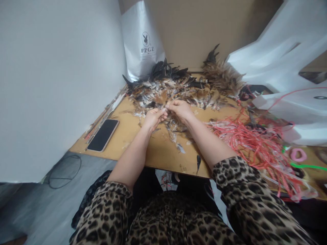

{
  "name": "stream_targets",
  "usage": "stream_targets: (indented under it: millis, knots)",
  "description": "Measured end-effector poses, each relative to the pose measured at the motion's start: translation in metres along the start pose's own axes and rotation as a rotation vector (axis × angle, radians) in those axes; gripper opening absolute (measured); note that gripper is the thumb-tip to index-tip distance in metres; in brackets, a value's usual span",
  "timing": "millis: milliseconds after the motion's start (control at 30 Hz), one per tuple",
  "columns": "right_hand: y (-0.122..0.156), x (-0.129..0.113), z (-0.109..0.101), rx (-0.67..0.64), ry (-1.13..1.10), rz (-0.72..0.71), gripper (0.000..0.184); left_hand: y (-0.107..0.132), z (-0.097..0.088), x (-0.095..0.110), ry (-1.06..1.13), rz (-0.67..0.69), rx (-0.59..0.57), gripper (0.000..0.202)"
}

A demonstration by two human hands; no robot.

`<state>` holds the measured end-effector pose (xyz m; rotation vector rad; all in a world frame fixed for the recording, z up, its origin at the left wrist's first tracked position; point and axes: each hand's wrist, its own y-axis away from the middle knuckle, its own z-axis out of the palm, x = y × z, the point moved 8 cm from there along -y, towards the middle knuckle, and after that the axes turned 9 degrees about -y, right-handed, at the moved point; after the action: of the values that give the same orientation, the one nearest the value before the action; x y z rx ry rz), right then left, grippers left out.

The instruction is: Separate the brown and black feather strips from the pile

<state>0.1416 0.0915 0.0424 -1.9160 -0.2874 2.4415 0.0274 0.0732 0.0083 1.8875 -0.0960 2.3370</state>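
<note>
My left hand [154, 117] and my right hand [180, 110] meet fingertip to fingertip over a wooden table [133, 143]. Both are curled in a pinch at the near edge of a big pile of brown, black and white feathers [176, 86]. The fingers seem to hold a small bunch of feathers, though what sits between them is too small to name for sure. Loose feathers [178, 146] lie scattered on the wood under my wrists. My sleeves are leopard print.
A black phone [103, 134] lies at the table's left edge. A tangle of red plastic string [255, 139] covers the right side, near a pink ring [298, 154]. A silver bag [142, 41] stands behind the feathers; white bags [286, 64] crowd the right. A white wall is on the left.
</note>
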Motion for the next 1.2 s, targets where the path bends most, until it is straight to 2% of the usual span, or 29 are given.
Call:
stream_targets:
  millis: [100, 200, 267, 333, 367, 400, 433, 500, 600, 667, 767, 833, 933, 1067, 1200]
  knots:
    - [-0.003, -0.007, -0.013, 0.085, 0.015, -0.012, 0.022, -0.004, -0.011, 0.003, 0.046, 0.029, 0.068, 0.015]
    - [-0.006, -0.022, -0.032, 0.11, 0.191, -0.062, 0.022, -0.007, -0.029, 0.006, 0.196, 0.039, 0.191, 0.009]
    - [-0.007, -0.032, -0.034, -0.046, 0.411, -0.085, 0.023, -0.008, -0.037, 0.009, 0.273, 0.038, 0.227, 0.006]
    - [-0.004, -0.025, -0.03, -0.293, 0.635, 0.023, 0.027, -0.008, -0.039, 0.011, 0.313, 0.033, 0.234, 0.004]
    - [-0.001, -0.02, -0.029, -0.373, 0.722, 0.081, 0.027, -0.008, -0.039, 0.011, 0.321, 0.031, 0.229, 0.004]
    - [0.0, -0.019, -0.028, -0.398, 0.776, 0.103, 0.027, -0.008, -0.038, 0.012, 0.324, 0.031, 0.219, 0.004]
    - [0.001, -0.019, -0.027, -0.378, 0.805, 0.09, 0.027, -0.007, -0.036, 0.012, 0.323, 0.032, 0.208, 0.004]
    - [0.001, -0.024, -0.019, -0.274, 0.822, -0.023, 0.024, -0.007, -0.033, 0.012, 0.314, 0.03, 0.19, 0.005]
    - [0.007, -0.014, 0.006, -0.253, 0.919, -0.121, 0.015, -0.006, -0.03, 0.009, 0.305, 0.026, 0.18, 0.005]
    - [0.011, -0.003, 0.015, -0.24, 1.038, -0.119, 0.011, -0.007, -0.029, 0.008, 0.297, 0.021, 0.176, 0.005]
    - [0.013, 0.006, 0.014, -0.182, 1.138, -0.078, 0.011, -0.007, -0.027, 0.005, 0.284, 0.009, 0.162, 0.007]
    - [0.011, 0.005, 0.011, -0.186, 1.062, -0.086, 0.012, -0.008, -0.026, 0.004, 0.284, 0.011, 0.149, 0.007]
    - [0.004, -0.001, 0.001, -0.15, 0.74, -0.078, 0.011, -0.008, -0.025, 0.002, 0.284, 0.011, 0.144, 0.008]
    - [-0.004, 0.007, -0.016, -0.026, 0.187, 0.108, 0.015, -0.008, -0.024, -0.002, 0.281, -0.017, 0.143, 0.01]
    - [-0.002, 0.017, -0.01, -0.042, -0.221, 0.274, 0.024, -0.008, -0.02, -0.005, 0.256, -0.044, 0.115, 0.01]
